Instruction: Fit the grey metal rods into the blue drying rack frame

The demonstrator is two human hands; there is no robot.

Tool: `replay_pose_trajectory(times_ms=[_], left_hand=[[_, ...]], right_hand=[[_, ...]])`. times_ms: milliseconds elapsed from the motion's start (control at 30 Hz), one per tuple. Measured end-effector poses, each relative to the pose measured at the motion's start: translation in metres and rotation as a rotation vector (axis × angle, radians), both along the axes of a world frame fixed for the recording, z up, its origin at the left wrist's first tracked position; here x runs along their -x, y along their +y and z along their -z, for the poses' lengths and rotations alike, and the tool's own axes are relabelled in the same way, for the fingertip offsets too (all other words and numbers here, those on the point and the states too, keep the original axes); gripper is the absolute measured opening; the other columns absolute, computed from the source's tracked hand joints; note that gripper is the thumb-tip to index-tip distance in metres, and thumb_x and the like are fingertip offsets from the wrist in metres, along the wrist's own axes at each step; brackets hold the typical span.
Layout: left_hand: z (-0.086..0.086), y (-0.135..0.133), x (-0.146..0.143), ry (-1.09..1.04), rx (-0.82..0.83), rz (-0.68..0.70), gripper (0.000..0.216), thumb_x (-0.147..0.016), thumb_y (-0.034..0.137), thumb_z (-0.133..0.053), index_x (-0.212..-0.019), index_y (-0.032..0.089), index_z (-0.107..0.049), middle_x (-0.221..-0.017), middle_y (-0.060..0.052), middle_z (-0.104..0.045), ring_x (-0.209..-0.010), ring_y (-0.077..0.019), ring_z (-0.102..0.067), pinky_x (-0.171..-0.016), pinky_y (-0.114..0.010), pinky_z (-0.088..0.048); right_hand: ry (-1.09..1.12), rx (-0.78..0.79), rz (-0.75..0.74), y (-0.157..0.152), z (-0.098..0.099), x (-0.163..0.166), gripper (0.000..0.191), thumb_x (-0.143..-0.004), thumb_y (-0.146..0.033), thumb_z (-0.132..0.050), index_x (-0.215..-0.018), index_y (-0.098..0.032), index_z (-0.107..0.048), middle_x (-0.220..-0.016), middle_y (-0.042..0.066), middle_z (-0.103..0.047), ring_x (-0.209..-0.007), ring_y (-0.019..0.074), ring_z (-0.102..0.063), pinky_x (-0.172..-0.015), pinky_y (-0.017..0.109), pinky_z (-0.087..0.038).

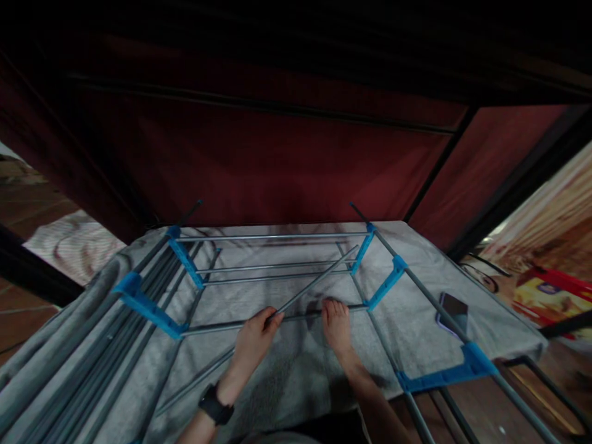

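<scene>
My left hand (255, 338), with a black watch on its wrist, is closed around a loose grey metal rod (319, 279) that slants from near left to far right. The rod lies across a rack frame of grey rods (272, 237) joined by blue plastic connectors (147, 306), which rests on a grey blanket (287, 376). Beside my hand, a bare foot (337, 324) rests with its toes on a cross rod of the frame. My right hand is not in view.
A dark phone (452, 307) lies on the blanket at the right, beside a long side rod. A dark red fabric panel in a black frame (277, 154) stands behind. A red and yellow object (550, 290) sits at far right. A bundle of rods lies at the left.
</scene>
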State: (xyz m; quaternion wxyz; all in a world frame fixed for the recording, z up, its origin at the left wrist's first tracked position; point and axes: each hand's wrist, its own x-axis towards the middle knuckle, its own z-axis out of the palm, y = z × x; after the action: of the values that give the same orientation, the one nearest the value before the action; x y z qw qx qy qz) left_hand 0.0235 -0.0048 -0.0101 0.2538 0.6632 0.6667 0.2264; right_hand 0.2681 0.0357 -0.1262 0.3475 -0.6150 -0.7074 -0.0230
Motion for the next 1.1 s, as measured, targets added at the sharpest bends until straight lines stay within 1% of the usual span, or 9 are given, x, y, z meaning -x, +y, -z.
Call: replay_pose_trajectory(times_ms=[100, 167, 300, 400, 533, 767, 900, 1000, 1100], left_hand=[[0.016, -0.003, -0.002, 0.176, 0.018, -0.024, 0.03, -0.104, 0.042, -0.047, -0.111, 0.022, -0.069, -0.093, -0.007, -0.078, -0.088, -0.0243, -0.075, -0.073, -0.03, -0.047], [0.025, -0.003, 0.001, 0.276, -0.006, -0.023, 0.032, -0.105, 0.04, -0.045, -0.117, 0.021, -0.068, -0.098, -0.009, -0.079, -0.091, -0.0255, -0.076, -0.075, -0.031, -0.049], [0.046, -0.003, 0.014, 0.368, -0.11, 0.025, 0.035, -0.107, 0.035, -0.04, -0.12, 0.018, -0.069, -0.113, -0.012, -0.077, -0.099, -0.026, -0.075, -0.082, -0.033, -0.053], [0.061, -0.003, 0.02, 0.399, -0.137, 0.047, 0.033, -0.106, 0.033, -0.041, -0.117, 0.019, -0.07, -0.112, -0.012, -0.077, -0.098, -0.0255, -0.075, -0.082, -0.033, -0.054], [0.07, -0.001, 0.016, 0.401, -0.174, 0.088, 0.033, -0.107, 0.034, -0.041, -0.117, 0.021, -0.069, -0.109, -0.01, -0.077, -0.097, -0.0246, -0.075, -0.082, -0.033, -0.053], [0.065, 0.003, 0.007, 0.389, -0.122, 0.138, 0.032, -0.107, 0.034, -0.042, -0.112, 0.02, -0.069, -0.108, -0.011, -0.077, -0.098, -0.0267, -0.074, -0.082, -0.035, -0.052], [0.061, 0.0, 0.006, 0.341, -0.058, 0.166, 0.03, -0.107, 0.035, -0.042, -0.115, 0.021, -0.068, -0.113, -0.01, -0.077, -0.099, -0.0256, -0.074, -0.082, -0.034, -0.051], [0.055, -0.003, 0.007, 0.31, -0.039, 0.171, 0.03, -0.107, 0.035, -0.042, -0.116, 0.022, -0.068, -0.113, -0.009, -0.077, -0.102, -0.0247, -0.074, -0.084, -0.034, -0.051], [0.048, -0.006, 0.007, 0.293, -0.025, 0.184, 0.03, -0.107, 0.035, -0.042, -0.116, 0.022, -0.068, -0.111, -0.008, -0.076, -0.101, -0.024, -0.074, -0.084, -0.033, -0.05]], right_hand=[[0.132, -0.075, 0.003, -0.009, -0.001, 0.0, 0.034, -0.102, -0.021, -0.035, -0.126, -0.021, -0.06, -0.123, 0.012, -0.067, -0.117, 0.0267, -0.061, -0.1, 0.048, -0.05], [0.163, -0.101, 0.005, -0.028, 0.002, 0.001, 0.036, -0.101, -0.02, -0.036, -0.13, -0.022, -0.058, -0.131, 0.013, -0.064, -0.122, 0.0271, -0.06, -0.102, 0.05, -0.051], [0.054, -0.1, -0.02, -0.09, 0.018, 0.007, 0.037, -0.099, -0.016, -0.042, -0.132, -0.022, -0.058, -0.132, 0.014, -0.064, -0.123, 0.0294, -0.061, -0.098, 0.05, -0.054], [-0.083, -0.078, -0.077, -0.125, 0.027, 0.011, 0.042, -0.097, -0.008, -0.042, -0.133, -0.023, -0.057, -0.13, 0.011, -0.067, -0.122, 0.0258, -0.063, -0.105, 0.049, -0.051], [-0.128, -0.088, -0.045, -0.133, 0.026, 0.013, 0.043, -0.098, -0.009, -0.042, -0.136, -0.024, -0.054, -0.129, 0.009, -0.067, -0.123, 0.0244, -0.062, -0.107, 0.047, -0.051], [-0.097, -0.067, -0.039, -0.13, 0.025, 0.013, 0.038, -0.101, -0.013, -0.042, -0.135, -0.022, -0.056, -0.131, 0.009, -0.067, -0.125, 0.0242, -0.061, -0.107, 0.046, -0.05], [0.145, 0.072, -0.07, -0.129, 0.022, 0.01, 0.035, -0.104, -0.02, -0.042, -0.132, -0.027, -0.061, -0.128, 0.007, -0.07, -0.12, 0.0232, -0.063, -0.108, 0.047, -0.048], [0.536, 0.212, 0.024, -0.117, 0.017, 0.007, 0.032, -0.104, -0.038, -0.047, -0.125, -0.026, -0.068, -0.123, 0.007, -0.073, -0.117, 0.0245, -0.065, -0.108, 0.046, -0.048], [0.987, 0.26, 0.181, -0.092, 0.006, 0.002, 0.045, -0.096, -0.06, -0.055, -0.117, -0.024, -0.071, -0.122, 0.008, -0.073, -0.115, 0.0255, -0.066, -0.105, 0.043, -0.05]])
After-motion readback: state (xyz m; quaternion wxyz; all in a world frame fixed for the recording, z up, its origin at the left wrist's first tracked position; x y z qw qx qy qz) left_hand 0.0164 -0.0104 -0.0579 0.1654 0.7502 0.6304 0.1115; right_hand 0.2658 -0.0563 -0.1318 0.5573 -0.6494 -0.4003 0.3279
